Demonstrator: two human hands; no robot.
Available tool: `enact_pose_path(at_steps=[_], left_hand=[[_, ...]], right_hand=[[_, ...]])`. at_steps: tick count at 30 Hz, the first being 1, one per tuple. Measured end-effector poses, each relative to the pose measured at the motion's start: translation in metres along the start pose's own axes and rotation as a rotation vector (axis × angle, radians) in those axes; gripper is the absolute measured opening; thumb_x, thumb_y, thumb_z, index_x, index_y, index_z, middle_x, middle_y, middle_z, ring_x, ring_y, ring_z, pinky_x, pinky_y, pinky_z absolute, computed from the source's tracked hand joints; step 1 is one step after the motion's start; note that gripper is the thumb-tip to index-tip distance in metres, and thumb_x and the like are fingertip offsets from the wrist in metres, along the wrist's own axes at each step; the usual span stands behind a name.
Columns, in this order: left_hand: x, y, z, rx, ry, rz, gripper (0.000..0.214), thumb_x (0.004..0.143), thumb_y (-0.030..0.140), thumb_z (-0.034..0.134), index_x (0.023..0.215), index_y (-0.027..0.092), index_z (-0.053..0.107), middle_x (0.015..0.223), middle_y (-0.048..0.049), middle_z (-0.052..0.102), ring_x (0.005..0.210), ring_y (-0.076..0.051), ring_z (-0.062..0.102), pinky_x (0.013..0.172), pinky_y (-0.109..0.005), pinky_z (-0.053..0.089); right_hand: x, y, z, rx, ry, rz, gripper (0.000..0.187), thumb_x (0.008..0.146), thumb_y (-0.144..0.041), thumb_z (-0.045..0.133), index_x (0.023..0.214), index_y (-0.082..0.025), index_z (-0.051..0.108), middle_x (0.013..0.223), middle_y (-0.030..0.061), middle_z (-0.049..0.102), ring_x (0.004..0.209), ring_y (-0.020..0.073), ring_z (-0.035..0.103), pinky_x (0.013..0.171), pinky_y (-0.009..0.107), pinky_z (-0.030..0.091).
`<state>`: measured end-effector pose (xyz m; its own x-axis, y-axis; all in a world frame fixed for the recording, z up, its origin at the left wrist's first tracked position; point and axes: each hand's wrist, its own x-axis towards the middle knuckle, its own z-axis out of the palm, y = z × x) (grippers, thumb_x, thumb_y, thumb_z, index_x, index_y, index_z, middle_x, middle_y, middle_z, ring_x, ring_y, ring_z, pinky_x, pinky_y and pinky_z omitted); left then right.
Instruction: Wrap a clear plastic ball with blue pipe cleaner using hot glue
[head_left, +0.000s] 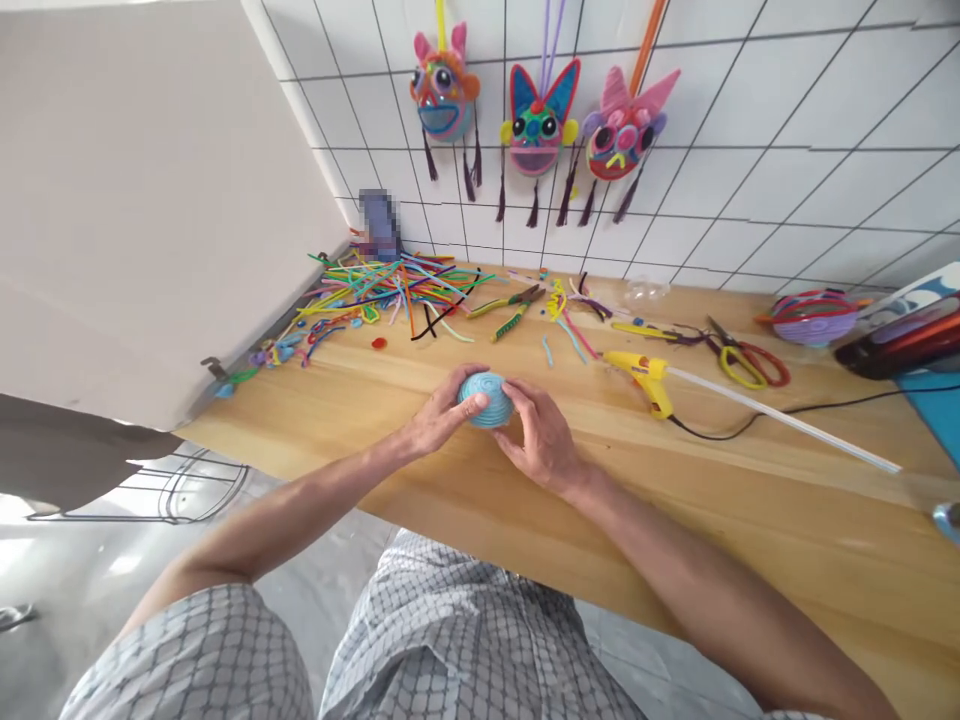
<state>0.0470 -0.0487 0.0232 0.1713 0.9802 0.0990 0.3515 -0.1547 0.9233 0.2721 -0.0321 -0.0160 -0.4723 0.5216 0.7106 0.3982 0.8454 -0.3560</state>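
Grip is two-handed, curled partway: left hand (442, 412) and right hand (546, 440) hold the blue coiled ball (491, 402) from opposite sides, likely so it can't roll. I have it over the table (660, 470), between front and back edges; can't tell if it touches. Glue gun (637, 368) lies right, pliers (527, 297) toward back edge, probably for reach.

Wooden table (645, 540), one: light brown, grain running lengthwise. Behind the table: tiled wall (720, 190), white, dark grout lines in a grid. Left of the table: large pale panel (135, 190), smooth, plain, exact nature unclear. Below the table's left end: dark wire frame (171, 519). Beneath the table: floor (82, 640), pale grey, glossy, bright reflections (126, 565).
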Motion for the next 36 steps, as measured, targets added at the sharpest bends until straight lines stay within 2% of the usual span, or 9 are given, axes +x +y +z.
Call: enact_pose_path(at_steps=[3,6,10,16,19,22,28,32,36], left_hand=[[0.005,0.001,-0.002,-0.006,-0.085,0.047,0.084,0.091,0.073,0.068,0.155,0.022,0.046,0.148,-0.0168,0.058,0.127,-0.033,0.065,0.108,-0.05,0.058],[0.015,-0.003,-0.002,-0.015,-0.166,0.071,0.095,0.087,0.063,0.079,0.162,0.025,0.035,0.145,-0.0171,0.058,0.1,-0.023,0.072,0.087,-0.039,0.063],[0.038,-0.001,-0.001,0.048,-0.129,0.006,0.084,0.087,0.058,0.08,0.155,0.023,0.045,0.13,-0.0128,0.066,0.074,-0.014,0.066,0.065,-0.029,0.057],[0.083,0.009,-0.007,0.202,-0.132,0.012,0.06,0.096,0.067,0.063,0.131,0.017,0.064,0.12,-0.0116,0.073,0.103,-0.027,0.071,0.089,-0.039,0.058],[0.095,-0.001,-0.008,0.277,-0.184,0.076,0.06,0.099,0.07,0.055,0.125,0.017,0.068,0.119,-0.012,0.074,0.111,-0.031,0.07,0.101,-0.046,0.055],[0.098,-0.022,-0.007,0.233,-0.188,0.222,0.064,0.105,0.068,0.045,0.138,0.017,0.064,0.135,-0.016,0.07,0.13,-0.033,0.064,0.115,-0.05,0.049],[0.099,-0.06,-0.001,0.092,-0.124,0.448,0.076,0.092,0.06,0.077,0.152,0.02,0.052,0.149,-0.0187,0.062,0.137,-0.032,0.062,0.112,-0.047,0.055],[0.102,-0.063,0.002,0.086,-0.021,0.498,0.07,0.092,0.049,0.081,0.15,0.021,0.053,0.144,-0.0162,0.066,0.134,-0.03,0.065,0.113,-0.046,0.055],[0.103,-0.061,0.003,0.106,-0.012,0.53,0.067,0.091,0.043,0.084,0.148,0.022,0.054,0.141,-0.0146,0.068,0.133,-0.029,0.066,0.112,-0.046,0.055]], right_hand=[[0.0,0.006,0.001,0.022,0.04,0.081,0.069,0.103,-0.037,0.066,0.162,-0.021,0.034,0.143,0.0223,0.065,0.129,0.037,0.066,0.105,0.057,0.059],[0.0,0.016,0.003,0.091,0.045,0.224,0.058,0.104,-0.05,0.063,0.151,-0.02,0.048,0.129,0.0191,0.073,0.113,0.0336,0.072,0.098,0.052,0.061],[0.004,0.027,0.004,0.127,0.019,0.406,0.042,0.108,-0.054,0.054,0.133,-0.021,0.062,0.114,0.013,0.077,0.103,0.0294,0.073,0.095,0.049,0.06],[0.024,0.03,-0.007,0.175,0.015,0.45,0.063,0.103,-0.049,0.065,0.157,-0.026,0.045,0.15,0.0162,0.061,0.132,0.0315,0.064,0.11,0.053,0.056],[0.032,0.038,-0.009,0.126,-0.054,0.427,0.063,0.1,-0.043,0.069,0.157,-0.028,0.047,0.154,0.0151,0.059,0.141,0.0336,0.058,0.117,0.057,0.052],[0.034,0.05,-0.006,0.083,-0.098,0.438,0.054,0.101,-0.041,0.066,0.152,-0.029,0.053,0.15,0.0145,0.063,0.141,0.0337,0.059,0.118,0.059,0.05],[0.038,0.062,-0.004,0.069,-0.124,0.556,0.056,0.105,-0.056,0.057,0.153,-0.028,0.055,0.147,0.0146,0.067,0.135,0.033,0.064,0.116,0.058,0.052],[0.043,0.06,-0.007,0.103,-0.105,0.621,0.063,0.104,-0.058,0.06,0.158,-0.027,0.049,0.149,0.0142,0.066,0.128,0.0316,0.069,0.112,0.056,0.056],[0.039,0.062,-0.002,0.125,-0.092,0.588,0.054,0.104,-0.055,0.06,0.15,-0.027,0.056,0.141,0.0128,0.071,0.123,0.0306,0.071,0.109,0.055,0.057]])
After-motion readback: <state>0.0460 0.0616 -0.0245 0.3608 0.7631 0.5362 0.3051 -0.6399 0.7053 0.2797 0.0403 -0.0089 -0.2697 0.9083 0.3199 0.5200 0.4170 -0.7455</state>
